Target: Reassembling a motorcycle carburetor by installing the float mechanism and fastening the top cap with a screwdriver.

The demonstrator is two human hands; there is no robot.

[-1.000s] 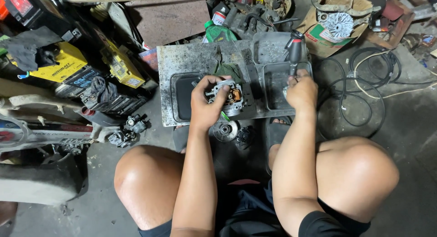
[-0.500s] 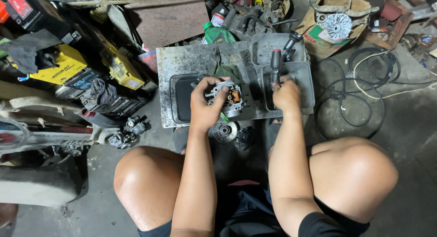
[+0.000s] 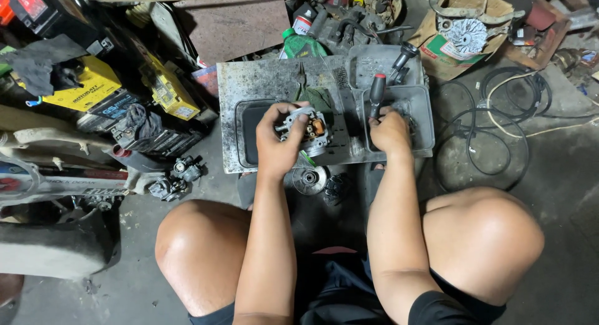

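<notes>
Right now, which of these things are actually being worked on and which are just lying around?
In hand:
left hand holding the small metal engine part
right hand gripping the red-tipped black tool handle
grey tray

Lying about:
yellow boxes
coiled cable
green bottle

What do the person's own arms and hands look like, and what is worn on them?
Both arms are bare from wrist to upper arm. The left hand and the right hand wear no gloves, and no rings, watch or bracelet can be seen. A black short sleeve shows only at the right upper arm, at the bottom edge of the picture.
</notes>
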